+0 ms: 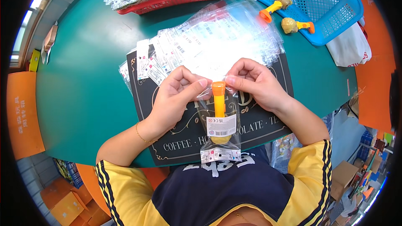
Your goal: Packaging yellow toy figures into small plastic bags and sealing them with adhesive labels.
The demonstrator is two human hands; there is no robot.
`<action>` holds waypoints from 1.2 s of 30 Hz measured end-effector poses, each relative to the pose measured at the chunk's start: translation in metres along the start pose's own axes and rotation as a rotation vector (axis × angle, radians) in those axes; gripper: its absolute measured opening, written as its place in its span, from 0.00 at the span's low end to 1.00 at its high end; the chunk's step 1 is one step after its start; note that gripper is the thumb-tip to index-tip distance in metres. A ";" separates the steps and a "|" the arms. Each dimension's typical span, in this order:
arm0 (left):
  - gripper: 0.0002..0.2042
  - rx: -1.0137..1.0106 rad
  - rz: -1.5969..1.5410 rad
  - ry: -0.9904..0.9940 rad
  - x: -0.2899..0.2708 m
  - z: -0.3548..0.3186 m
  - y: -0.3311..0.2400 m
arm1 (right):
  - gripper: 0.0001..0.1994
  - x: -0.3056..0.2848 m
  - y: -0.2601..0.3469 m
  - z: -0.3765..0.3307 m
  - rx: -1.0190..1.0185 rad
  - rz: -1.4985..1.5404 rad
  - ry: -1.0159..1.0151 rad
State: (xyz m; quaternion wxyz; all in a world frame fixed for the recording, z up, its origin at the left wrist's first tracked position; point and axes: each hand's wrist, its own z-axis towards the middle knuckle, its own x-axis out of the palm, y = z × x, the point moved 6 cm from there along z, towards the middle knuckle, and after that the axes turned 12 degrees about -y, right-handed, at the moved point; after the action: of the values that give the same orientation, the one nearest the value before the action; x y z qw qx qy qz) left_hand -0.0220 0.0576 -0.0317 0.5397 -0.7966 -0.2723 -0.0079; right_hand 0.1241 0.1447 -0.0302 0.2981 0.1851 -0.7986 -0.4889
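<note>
A clear plastic bag [221, 155] lies over the dark mat in front of me, a printed strip across its end nearest my body. Inside is a toy [219, 105] with a yellow handle, a flared orange end pointing away from me and a rounded golden end toward me. A white label covers part of it. My left hand [180, 94] pinches the bag's far edge left of the orange end. On the other side, my right hand [258, 84] pinches the same edge between thumb and fingers.
Flat printed bags [217, 37] are spread beyond my hands over the black printed mat [180, 121]. Behind them a red basket [176, 2] holds more bags. A blue basket [335, 27] stands far right, with several similar toys [289, 25] at its edge. The table [83, 100] is green.
</note>
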 end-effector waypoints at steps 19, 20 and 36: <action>0.10 0.089 0.157 0.004 -0.004 0.003 -0.006 | 0.04 -0.005 0.000 0.006 -0.006 -0.005 0.016; 0.10 0.110 0.188 -0.006 -0.004 0.004 -0.007 | 0.04 -0.005 0.000 0.006 -0.005 -0.005 0.015; 0.11 0.142 0.120 -0.008 -0.008 0.006 -0.010 | 0.12 -0.010 0.000 0.001 0.155 0.106 -0.058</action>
State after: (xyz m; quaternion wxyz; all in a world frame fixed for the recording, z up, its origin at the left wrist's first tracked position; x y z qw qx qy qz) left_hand -0.0351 0.0624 -0.0281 0.5931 -0.7713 -0.2259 0.0470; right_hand 0.1305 0.1513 -0.0331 0.2850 0.1509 -0.8511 -0.4142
